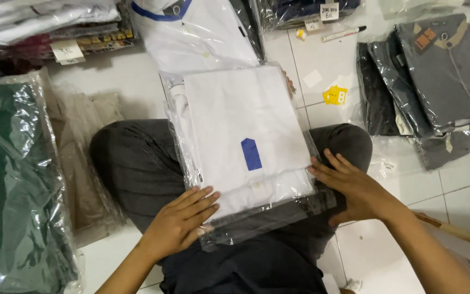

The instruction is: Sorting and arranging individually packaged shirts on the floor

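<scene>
A folded white shirt with a small blue patch, sealed in a clear plastic bag (246,136), lies across my crossed legs in grey trousers. My left hand (183,220) rests flat on the bag's near left corner, fingers spread. At the near right corner, my right hand (354,188) touches the bag's edge with fingers extended and the thumb under the loose plastic flap. Neither hand grips the package.
Another white shirt with blue collar trim (197,32) lies just beyond. Bagged green garments (12,179) and beige ones (80,141) sit on the left. Bagged grey shirts (436,81) are stacked on the right. A marker pen (344,34) and yellow sticker (335,95) lie on the white tiles.
</scene>
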